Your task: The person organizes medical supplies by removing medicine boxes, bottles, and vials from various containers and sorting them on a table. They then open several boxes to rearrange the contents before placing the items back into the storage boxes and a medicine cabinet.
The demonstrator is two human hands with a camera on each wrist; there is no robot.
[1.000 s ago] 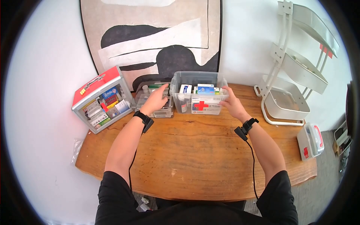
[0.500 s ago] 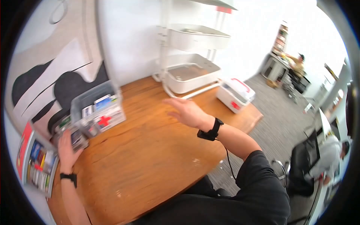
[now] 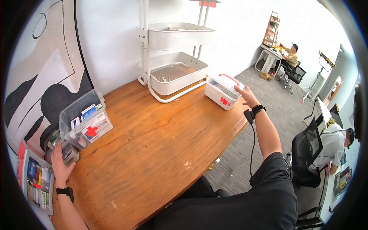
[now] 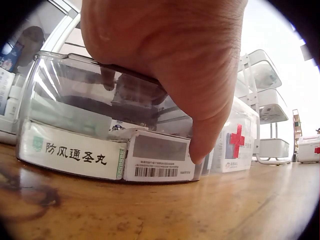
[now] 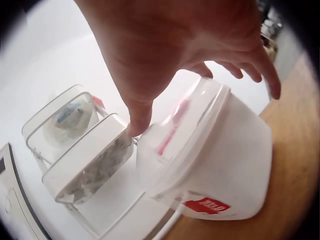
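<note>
In the head view my left hand (image 3: 61,164) lies over a low clear plastic box (image 3: 71,153) at the table's left. The left wrist view shows that hand gripping the clear box (image 4: 75,100) from above, thumb down its side; medicine cartons (image 4: 80,152) show through its wall. My right hand (image 3: 248,96) is at the lid of a white first-aid box (image 3: 220,94) with a pink-red handle (image 3: 229,79), at the far right corner. In the right wrist view its fingers are spread above the white box's lid (image 5: 185,135), not curled round the handle.
A larger clear bin (image 3: 67,124) of medicines, with a red-cross carton (image 3: 100,128), stands beside the low box. Left of it is an aluminium-framed case (image 3: 27,184). A white tiered cart (image 3: 180,76) stands behind the table; two people sit farther off at right.
My view has turned right. The right hand has left the larger clear bin and travelled right to the white first-aid box. My left hand has come down onto the low clear box.
</note>
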